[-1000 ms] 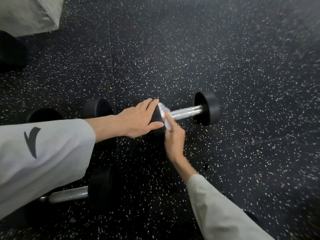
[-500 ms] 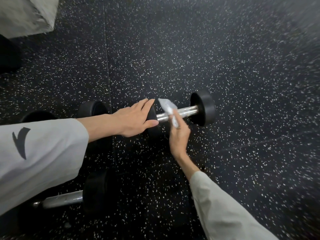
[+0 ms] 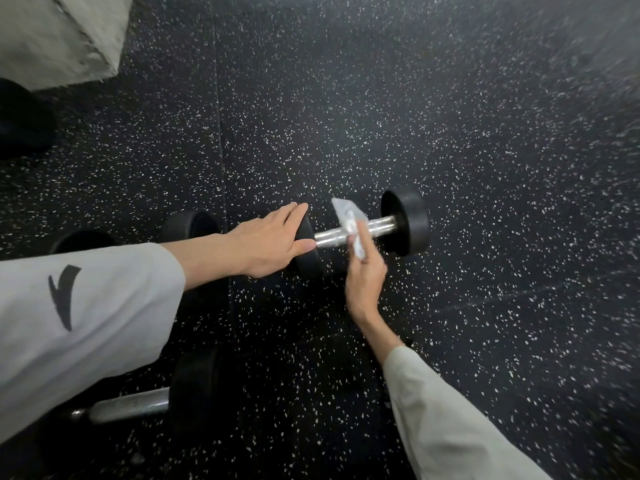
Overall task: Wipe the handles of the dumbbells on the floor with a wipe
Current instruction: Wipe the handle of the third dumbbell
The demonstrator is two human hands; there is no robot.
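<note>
Black rubber flooring (image 3: pixel 450 133) flecked with white fills the view, with a seam running down at about 11 o'clock of centre. At 10 o'clock, in the top corner, stands a pale concrete block (image 3: pixel 59 36). At 8 o'clock lies a second dumbbell (image 3: pixel 187 393), chrome handle showing, partly under the grey left sleeve (image 3: pixel 79 317). Further black dumbbell heads (image 3: pixel 188 225) sit just behind the left forearm.

Left hand (image 3: pixel 266 245): fingers extended and laid flat over the near black head of the worked dumbbell (image 3: pixel 403 223), thumb pressed on its inner face; no closed grasp.

That dumbbell lies on the floor at centre, its chrome handle (image 3: pixel 329 237) running toward 3 o'clock to the far head.

Right hand (image 3: pixel 365 271): fingers and thumb pinched on a white wipe (image 3: pixel 348 214), which is folded over the handle near its middle and touches it. Pale right sleeve (image 3: pixel 450 427) enters from 5 o'clock.
</note>
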